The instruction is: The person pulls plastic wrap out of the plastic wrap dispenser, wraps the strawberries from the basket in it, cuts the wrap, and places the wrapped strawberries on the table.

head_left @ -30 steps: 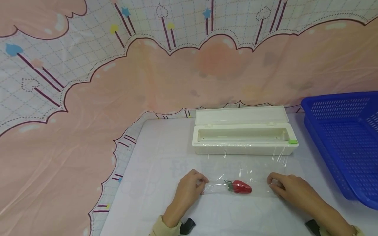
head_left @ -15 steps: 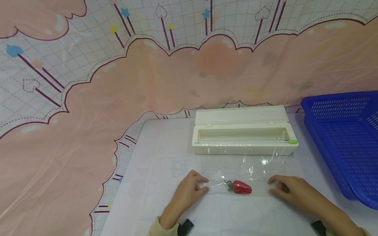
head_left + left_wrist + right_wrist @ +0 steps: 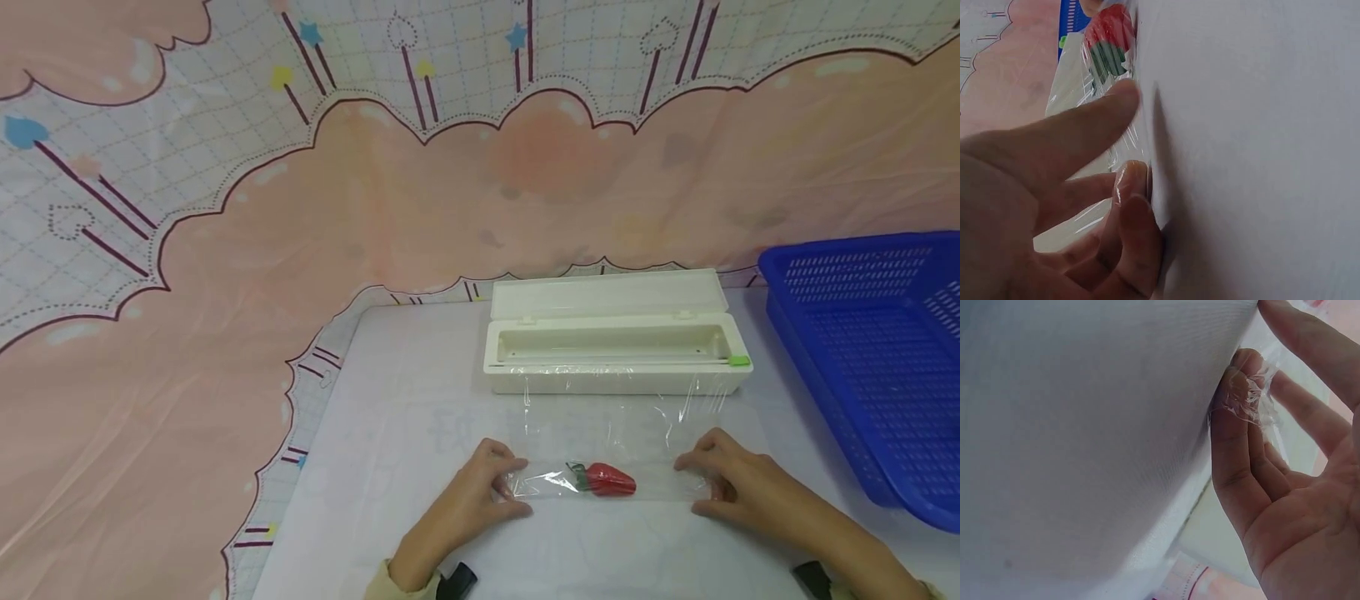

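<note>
A red strawberry with green leaves lies wrapped in clear cling film on the white table. The film runs back to a white cling film dispenser, its lid raised. My left hand is at the film's left end, thumb and forefinger spread apart. In the left wrist view, film clings to a bent fingertip of that hand. My right hand is at the other end, its thumb also apart from the fingers. Crumpled film lies over those fingertips in the right wrist view.
A blue plastic basket stands at the right of the table. The dispenser carries a green slider at its right end. A patterned peach cloth hangs behind the table and down its left side.
Both hands have spread thumb and forefinger, which were close together at the film's ends. The strawberry and the dispenser stay in place on the table.
</note>
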Tool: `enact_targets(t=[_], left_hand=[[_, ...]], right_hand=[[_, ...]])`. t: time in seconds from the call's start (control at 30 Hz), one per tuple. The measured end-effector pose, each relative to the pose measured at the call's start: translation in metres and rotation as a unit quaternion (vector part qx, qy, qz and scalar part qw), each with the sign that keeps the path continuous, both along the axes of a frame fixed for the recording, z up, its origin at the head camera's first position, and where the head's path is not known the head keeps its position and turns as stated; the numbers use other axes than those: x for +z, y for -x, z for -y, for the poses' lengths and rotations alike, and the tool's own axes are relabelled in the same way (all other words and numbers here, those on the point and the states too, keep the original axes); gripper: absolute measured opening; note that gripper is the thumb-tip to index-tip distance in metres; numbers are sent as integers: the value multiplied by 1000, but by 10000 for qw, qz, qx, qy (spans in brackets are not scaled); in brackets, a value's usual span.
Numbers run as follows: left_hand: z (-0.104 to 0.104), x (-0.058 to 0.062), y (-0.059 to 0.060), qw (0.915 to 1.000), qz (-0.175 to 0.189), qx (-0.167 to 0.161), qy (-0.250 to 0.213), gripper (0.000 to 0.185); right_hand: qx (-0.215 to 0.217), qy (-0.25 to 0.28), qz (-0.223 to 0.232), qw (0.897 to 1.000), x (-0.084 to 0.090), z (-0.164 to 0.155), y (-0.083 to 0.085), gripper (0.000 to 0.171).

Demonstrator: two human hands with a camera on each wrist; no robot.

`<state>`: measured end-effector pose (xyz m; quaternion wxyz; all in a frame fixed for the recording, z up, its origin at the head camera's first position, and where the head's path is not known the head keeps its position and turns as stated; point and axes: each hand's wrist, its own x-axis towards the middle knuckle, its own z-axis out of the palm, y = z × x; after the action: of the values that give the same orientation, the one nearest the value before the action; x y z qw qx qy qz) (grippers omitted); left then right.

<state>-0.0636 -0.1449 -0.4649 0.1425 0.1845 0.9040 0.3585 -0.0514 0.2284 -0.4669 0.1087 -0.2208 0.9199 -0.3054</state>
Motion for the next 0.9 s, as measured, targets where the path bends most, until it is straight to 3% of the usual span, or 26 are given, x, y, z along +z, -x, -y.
enact_targets(t=[0.23, 0.5, 0.63, 0.73, 0.9], left_hand=[[3, 3, -3, 9992, -147, -363, 122, 58], [-4, 3, -5, 9988, -197, -99, 433, 49], [-6, 2, -6, 9973, -308, -118, 658, 48], [-6, 0, -6, 9955, -463, -191, 800, 47], [-7, -3, -5, 9891, -928, -370, 1080, 43]], right_hand=[[148, 11, -146, 9998, -3, -4, -2, 35], [371, 140, -563, 9976, -5, -3, -2, 40], [403, 95, -401, 9983, -4, -2, -2, 42], [354, 12, -237, 9991, -3, -1, -3, 42], [378, -102, -328, 9987, -3, 0, -2, 38]])
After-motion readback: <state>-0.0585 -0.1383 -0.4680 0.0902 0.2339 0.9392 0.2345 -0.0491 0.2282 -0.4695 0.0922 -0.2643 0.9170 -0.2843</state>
